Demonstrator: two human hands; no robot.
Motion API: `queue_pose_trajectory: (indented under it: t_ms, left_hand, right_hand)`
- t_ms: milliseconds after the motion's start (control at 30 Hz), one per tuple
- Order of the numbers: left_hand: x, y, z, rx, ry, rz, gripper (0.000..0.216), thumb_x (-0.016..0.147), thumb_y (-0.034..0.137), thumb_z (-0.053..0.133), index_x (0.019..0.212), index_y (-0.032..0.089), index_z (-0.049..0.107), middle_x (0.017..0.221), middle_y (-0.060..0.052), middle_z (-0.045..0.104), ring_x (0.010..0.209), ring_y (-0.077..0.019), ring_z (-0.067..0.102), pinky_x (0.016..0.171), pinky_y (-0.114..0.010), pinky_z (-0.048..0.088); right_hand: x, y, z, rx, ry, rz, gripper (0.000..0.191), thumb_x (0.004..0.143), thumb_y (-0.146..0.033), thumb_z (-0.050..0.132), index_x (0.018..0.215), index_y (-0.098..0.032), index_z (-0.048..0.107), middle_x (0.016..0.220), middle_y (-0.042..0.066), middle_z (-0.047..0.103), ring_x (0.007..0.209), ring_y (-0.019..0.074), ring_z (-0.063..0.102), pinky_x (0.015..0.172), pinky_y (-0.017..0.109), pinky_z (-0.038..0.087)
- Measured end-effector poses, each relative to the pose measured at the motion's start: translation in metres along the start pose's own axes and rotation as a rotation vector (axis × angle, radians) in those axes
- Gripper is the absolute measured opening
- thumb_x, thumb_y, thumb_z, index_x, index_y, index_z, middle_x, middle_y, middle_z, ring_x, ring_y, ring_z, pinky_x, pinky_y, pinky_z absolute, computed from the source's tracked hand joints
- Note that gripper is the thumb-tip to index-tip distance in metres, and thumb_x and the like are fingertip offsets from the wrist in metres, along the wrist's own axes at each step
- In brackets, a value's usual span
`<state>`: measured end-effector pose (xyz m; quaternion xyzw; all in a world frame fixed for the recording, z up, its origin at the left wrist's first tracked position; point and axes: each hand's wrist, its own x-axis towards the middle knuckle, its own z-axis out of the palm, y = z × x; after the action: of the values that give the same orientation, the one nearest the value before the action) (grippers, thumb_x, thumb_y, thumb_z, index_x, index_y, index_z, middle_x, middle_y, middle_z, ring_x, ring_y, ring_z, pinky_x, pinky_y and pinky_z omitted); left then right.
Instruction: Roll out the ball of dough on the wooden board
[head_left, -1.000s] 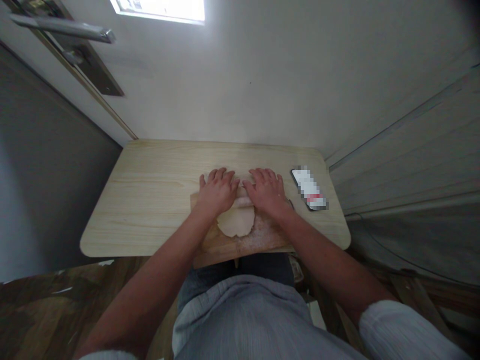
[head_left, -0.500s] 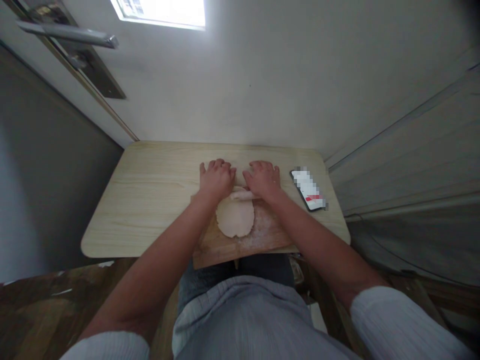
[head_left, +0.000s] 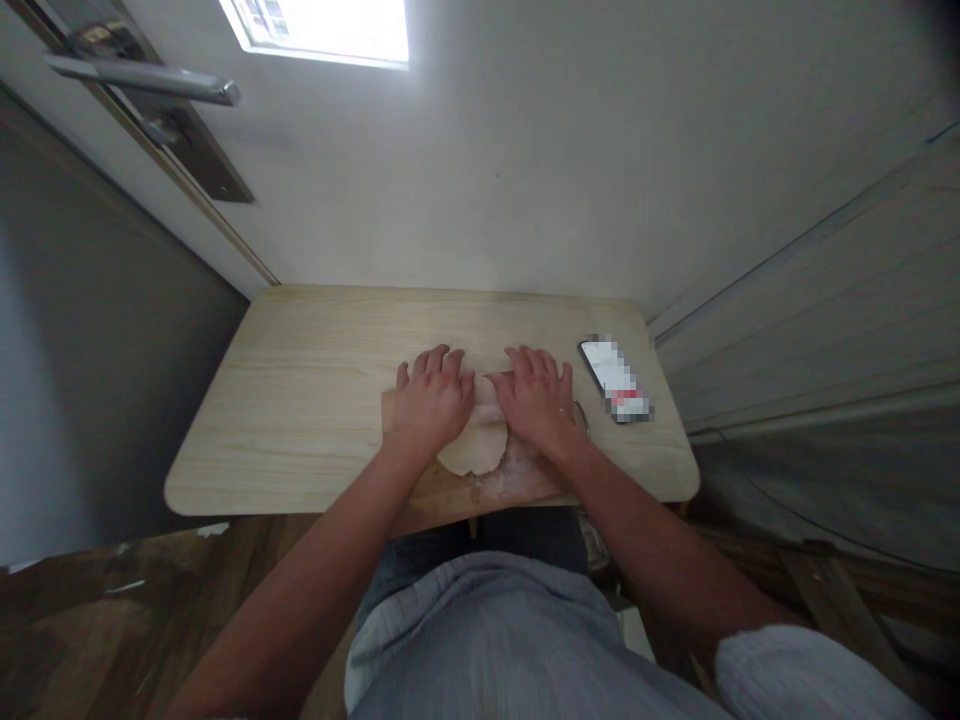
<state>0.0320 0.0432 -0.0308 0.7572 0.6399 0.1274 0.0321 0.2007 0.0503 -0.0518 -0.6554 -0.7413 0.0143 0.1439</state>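
A flat, roughly round sheet of dough (head_left: pixel 476 450) lies on the wooden board (head_left: pixel 442 512), its edge slightly ragged. Over the far part of the dough, a pale rolling pin (head_left: pixel 489 396) shows between my hands; its ends are hidden beneath them. My left hand (head_left: pixel 433 400) rests palm down at the left, fingers stretched forward. At the right, my right hand (head_left: pixel 534 395) also lies palm down with its fingers apart. Neither hand's fingers wrap round the pin. Flour dusts the board to the right of the dough.
A phone (head_left: pixel 615 378) with a lit screen lies at the right of the pale wooden table (head_left: pixel 285 400). Beside my right wrist, a thin curved rim (head_left: pixel 582 416) is partly hidden. A door with a metal handle (head_left: pixel 150 78) stands behind the table.
Both hands have come back toward my body, over the dough and pin. The pin is now more covered, and the curved rim by my right wrist has come into view.
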Motion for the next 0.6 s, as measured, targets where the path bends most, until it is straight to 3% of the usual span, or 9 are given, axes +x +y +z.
queue_pose_trajectory:
  t_ms: [133,400,600]
  left_hand:
    - [-0.03,0.009,-0.007,-0.01,0.038,0.02,0.05,0.105,0.041,0.03,0.147,0.02,0.048,0.154,-0.012,0.051,0.142,-0.0315,0.044,0.117,-0.058,0.03]
    - [-0.083,0.016,-0.005,-0.041,0.06,0.064,0.047,0.104,0.043,0.04,0.145,0.023,0.054,0.156,-0.008,0.05,0.145,-0.0323,0.042,0.124,-0.061,0.013]
    - [-0.115,0.016,0.001,-0.063,0.098,0.113,0.051,0.103,0.042,0.047,0.15,0.025,0.049,0.156,-0.006,0.051,0.147,-0.0289,0.042,0.127,-0.054,0.005]
  right_hand:
    - [-0.032,-0.003,-0.01,-0.01,0.001,-0.012,0.051,0.103,-0.047,0.041,0.144,-0.019,0.052,0.15,0.015,0.054,0.14,0.0369,0.042,0.117,0.065,0.02]
    - [-0.083,-0.002,-0.023,0.01,0.006,-0.068,0.044,0.104,-0.046,0.044,0.137,-0.021,0.06,0.145,0.01,0.06,0.136,0.0341,0.046,0.117,0.058,0.023]
    - [-0.109,0.002,-0.02,0.062,0.048,-0.078,0.045,0.104,-0.047,0.043,0.137,-0.02,0.06,0.144,0.009,0.06,0.137,0.0325,0.046,0.119,0.055,0.022]
